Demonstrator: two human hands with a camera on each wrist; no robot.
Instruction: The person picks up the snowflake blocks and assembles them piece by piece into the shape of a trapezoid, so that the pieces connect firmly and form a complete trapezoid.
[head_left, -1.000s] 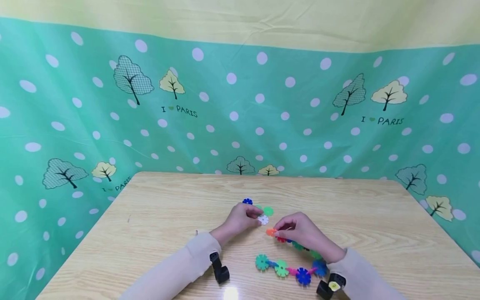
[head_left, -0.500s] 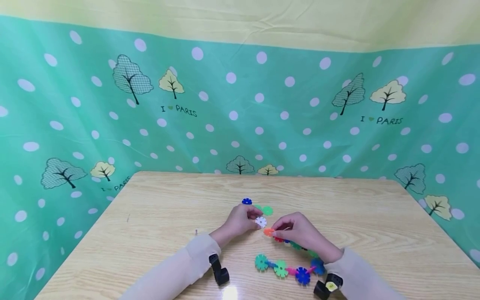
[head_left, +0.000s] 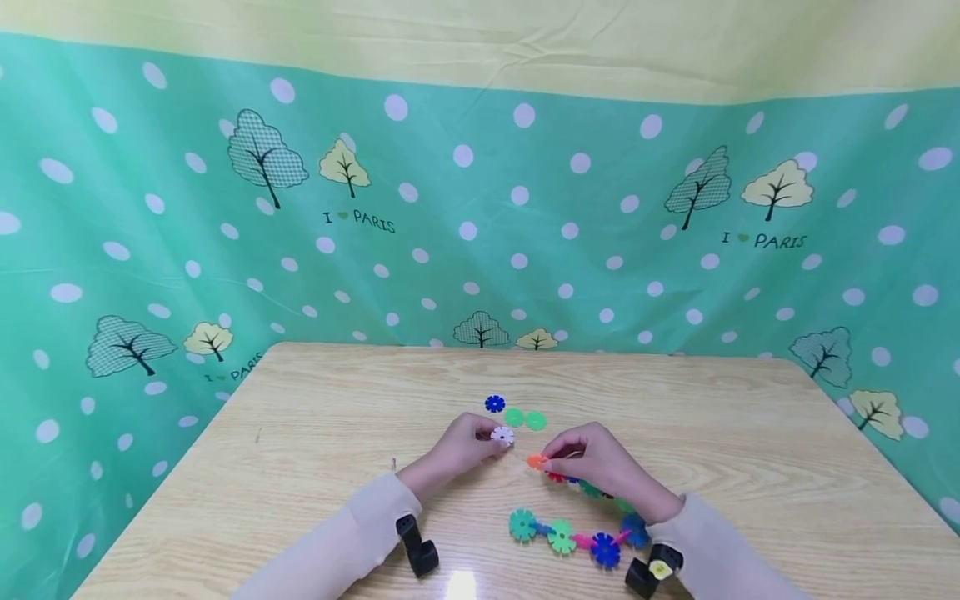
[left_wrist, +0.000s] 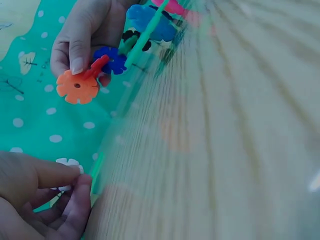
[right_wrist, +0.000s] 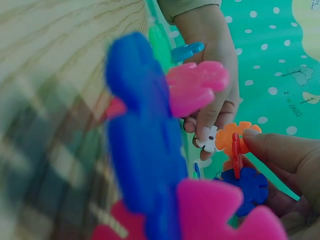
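My left hand (head_left: 462, 443) pinches a white snowflake disc (head_left: 502, 436) between thumb and fingers, just above the table. To its right, my right hand (head_left: 596, 458) holds the orange snowflake disc (head_left: 536, 461) that ends a chain of interlocked discs. In the left wrist view a red disc (left_wrist: 98, 65) links the orange one to a blue disc (left_wrist: 111, 60). The chain curves under the right wrist and back to a teal disc (head_left: 522, 525) at its other end. White and orange discs are apart in the head view. The right forearm hides part of the chain.
Beyond the hands lie a dark blue disc (head_left: 495, 404) and two light green discs (head_left: 514, 417) on the wooden table (head_left: 337, 392). A green dotted curtain (head_left: 480, 250) hangs behind the table. Black camera mounts (head_left: 418, 546) sit on both wrists.
My left hand has drawn back left with the white disc, uncovering more of the green discs. Its disc turned to face the head camera. The right hand barely moved, still holding the orange disc.
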